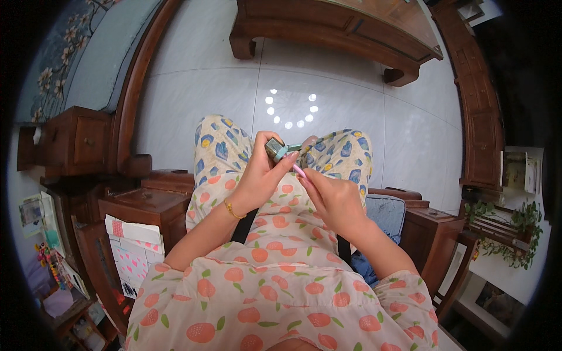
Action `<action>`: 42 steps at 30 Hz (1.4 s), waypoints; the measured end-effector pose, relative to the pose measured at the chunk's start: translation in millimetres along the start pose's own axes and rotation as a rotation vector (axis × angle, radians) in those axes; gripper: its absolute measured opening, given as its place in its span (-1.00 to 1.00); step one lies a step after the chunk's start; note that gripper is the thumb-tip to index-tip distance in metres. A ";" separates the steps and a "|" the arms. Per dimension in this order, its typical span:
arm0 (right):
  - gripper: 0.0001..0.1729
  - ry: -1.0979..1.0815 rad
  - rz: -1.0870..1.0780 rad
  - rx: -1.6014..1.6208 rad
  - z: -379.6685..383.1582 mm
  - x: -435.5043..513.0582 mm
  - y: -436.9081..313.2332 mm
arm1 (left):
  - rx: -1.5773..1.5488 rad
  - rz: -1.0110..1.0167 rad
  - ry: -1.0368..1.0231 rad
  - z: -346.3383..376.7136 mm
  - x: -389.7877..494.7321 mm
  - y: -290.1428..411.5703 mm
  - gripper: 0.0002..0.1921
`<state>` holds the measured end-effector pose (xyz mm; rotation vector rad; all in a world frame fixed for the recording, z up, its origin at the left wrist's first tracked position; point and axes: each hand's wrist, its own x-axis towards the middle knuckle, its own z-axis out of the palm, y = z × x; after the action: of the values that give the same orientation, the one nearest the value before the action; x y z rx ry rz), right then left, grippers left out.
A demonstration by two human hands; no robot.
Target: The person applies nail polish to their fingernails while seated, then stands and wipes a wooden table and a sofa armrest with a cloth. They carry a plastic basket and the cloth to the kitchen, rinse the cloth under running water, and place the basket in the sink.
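My left hand (262, 175) holds a small dark, clear-sided container (274, 149) with a pale teal rim above my lap. A green flap or lid (294, 148) stands out from the rim on its right side. Between the fingers of my right hand (336, 197) is a thin pink stick (299, 170), whose far end reaches the rim near my left thumb. The tip of the stick and what the container holds cannot be made out.
Ahead on the tiled floor (210, 92) stands a low wooden table (303, 26). A wooden sofa with blue cushions (99, 66) is at the left. Wooden side cabinets (145, 202) flank my seat, and papers hang by the left one. A leafy plant (529, 219) is at the right.
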<state>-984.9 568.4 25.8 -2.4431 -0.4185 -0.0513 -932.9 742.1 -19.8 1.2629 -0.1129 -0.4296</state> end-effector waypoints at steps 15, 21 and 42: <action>-0.65 -0.461 0.938 2.462 11.5 -8.4 11.7 | -0.166 0.064 -0.064 -5.7 0.1 -10.4 -0.66; -0.62 -0.263 1.097 2.581 3.7 -21.2 -13.8 | -0.162 0.155 -0.085 -4.9 3.6 -14.6 -0.78; -0.82 -0.232 0.736 1.198 -45.7 -26.2 -22.2 | -0.932 -0.285 -0.151 9.5 -8.4 29.4 -0.77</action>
<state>-1013.6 549.3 71.5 -1.2737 0.3245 0.6169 -936.2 743.7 11.9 0.3239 0.1362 -0.7162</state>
